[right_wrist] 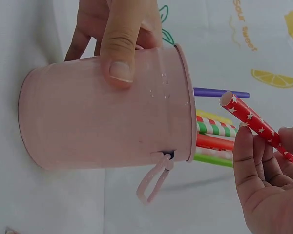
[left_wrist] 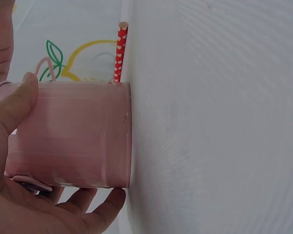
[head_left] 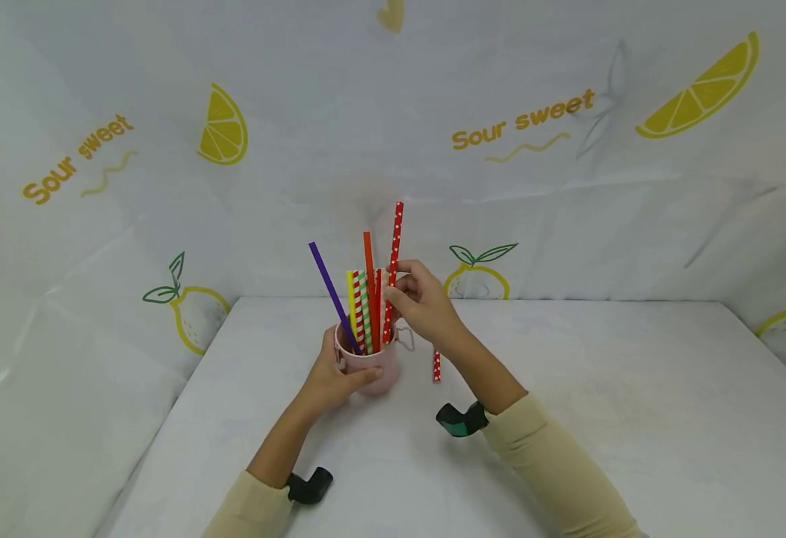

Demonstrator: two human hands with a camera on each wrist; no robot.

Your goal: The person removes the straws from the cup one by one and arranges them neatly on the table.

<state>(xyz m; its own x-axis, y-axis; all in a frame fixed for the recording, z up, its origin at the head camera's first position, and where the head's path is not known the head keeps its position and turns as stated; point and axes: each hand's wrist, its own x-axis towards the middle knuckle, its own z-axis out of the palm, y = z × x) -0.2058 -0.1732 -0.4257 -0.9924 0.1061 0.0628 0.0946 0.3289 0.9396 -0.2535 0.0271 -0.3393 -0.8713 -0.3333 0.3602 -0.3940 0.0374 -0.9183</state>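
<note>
A pink metal bucket (head_left: pixel 381 377) with small side handles stands on the white table, several paper straws leaning inside it. My left hand (head_left: pixel 335 382) grips its left side, thumb across the front, as the left wrist view also shows. Between thumb and fingers, my right hand (head_left: pixel 426 302) pinches a red straw with white stars (right_wrist: pixel 256 122). Its lower end shows just outside the bucket's rim in the right wrist view. Among the straws in the bucket are a purple straw (head_left: pixel 329 284), an orange-red straw (head_left: pixel 368 258), a yellow straw (head_left: pixel 350 288) and striped ones.
Another red patterned straw (head_left: pixel 437 366) lies on the table (head_left: pixel 601 388) right of the bucket, partly behind my right forearm. A white cloth backdrop (head_left: pixel 339 134) with lemon prints rises behind the table. Dark wrist camera mounts (head_left: pixel 311 486) sit at both sleeves.
</note>
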